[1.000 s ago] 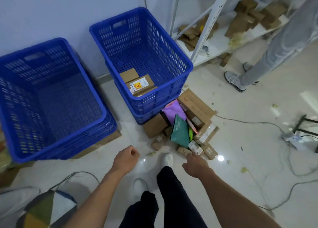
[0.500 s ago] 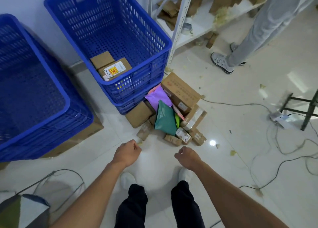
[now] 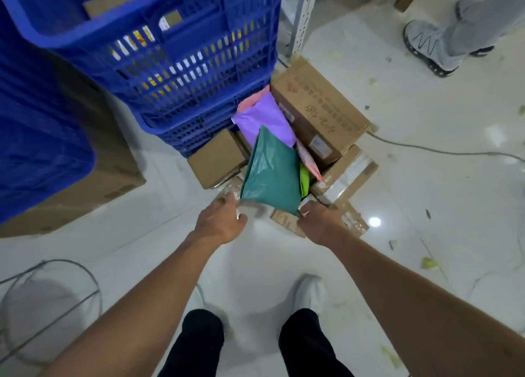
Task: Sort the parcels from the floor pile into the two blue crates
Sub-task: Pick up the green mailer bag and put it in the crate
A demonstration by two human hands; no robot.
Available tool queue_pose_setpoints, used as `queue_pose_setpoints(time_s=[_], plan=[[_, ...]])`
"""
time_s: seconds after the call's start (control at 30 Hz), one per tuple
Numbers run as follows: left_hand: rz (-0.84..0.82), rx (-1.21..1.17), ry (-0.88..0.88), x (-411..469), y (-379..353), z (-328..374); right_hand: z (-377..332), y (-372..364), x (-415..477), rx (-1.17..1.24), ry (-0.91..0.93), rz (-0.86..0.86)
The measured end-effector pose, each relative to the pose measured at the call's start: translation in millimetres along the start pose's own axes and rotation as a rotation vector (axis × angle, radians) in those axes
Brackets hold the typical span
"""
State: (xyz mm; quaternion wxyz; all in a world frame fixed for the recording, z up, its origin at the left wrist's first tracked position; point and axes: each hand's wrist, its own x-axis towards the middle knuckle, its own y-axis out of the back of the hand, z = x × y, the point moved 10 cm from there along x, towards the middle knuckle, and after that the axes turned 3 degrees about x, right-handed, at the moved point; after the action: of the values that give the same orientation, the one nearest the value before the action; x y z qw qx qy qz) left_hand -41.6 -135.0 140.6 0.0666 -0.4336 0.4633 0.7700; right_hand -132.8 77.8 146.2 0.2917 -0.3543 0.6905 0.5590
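The floor pile lies against the front of a blue crate [image 3: 176, 72]. It holds a green mailer bag [image 3: 272, 174], a purple bag [image 3: 261, 118], a large cardboard box [image 3: 318, 106], a small brown box [image 3: 218, 160] and taped boxes [image 3: 349, 174]. My left hand [image 3: 218, 220] curls around a small taped parcel [image 3: 230, 193] at the green bag's lower left corner. My right hand [image 3: 318, 220] rests on small boxes at the bag's lower right corner; its grip is hidden. A second blue crate [image 3: 42, 149] stands at the left. Brown boxes [image 3: 110, 0] lie inside the first crate.
Another person's grey shoe [image 3: 426, 47] stands at the upper right beside a white shelf post [image 3: 301, 21]. A cable [image 3: 426, 149] runs over the floor at the right, and a cable loop [image 3: 56, 291] lies at the left. Flat cardboard [image 3: 85, 200] sits under the left crate.
I have leaned in toward the pile. Both hands have moved forward from the bare floor to the front edge of the pile, either side of the green bag.
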Motion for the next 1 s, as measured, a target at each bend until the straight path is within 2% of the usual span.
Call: queue_pose_setpoints(time_s=[0.2,0.33,0.6,0.67,0.83,1.0], plan=[[0.1,-0.344,0.154,84.9,-26.9,0.3,32.8,-55.7,98.6,0.117,-0.018,-0.022],[0.066,-0.624,0.035,133.4,-42.3,16.3,54.6,-86.6,159.7,0.309,-0.07,0.006],[-0.006,-0.644,0.011,192.9,-69.9,0.1,84.1,-131.1,226.8,0.509,-0.253,-0.005],[-0.013,-0.661,-0.012,201.0,-75.8,-3.7,91.9,-135.1,233.9,0.536,-0.318,0.043],[-0.051,-0.732,-0.014,205.7,-83.9,-7.3,97.2,-145.5,235.6,1.023,-0.43,0.023],[-0.037,-0.83,0.035,188.6,-71.3,-15.6,91.7,-128.9,215.2,1.102,-0.394,0.07]])
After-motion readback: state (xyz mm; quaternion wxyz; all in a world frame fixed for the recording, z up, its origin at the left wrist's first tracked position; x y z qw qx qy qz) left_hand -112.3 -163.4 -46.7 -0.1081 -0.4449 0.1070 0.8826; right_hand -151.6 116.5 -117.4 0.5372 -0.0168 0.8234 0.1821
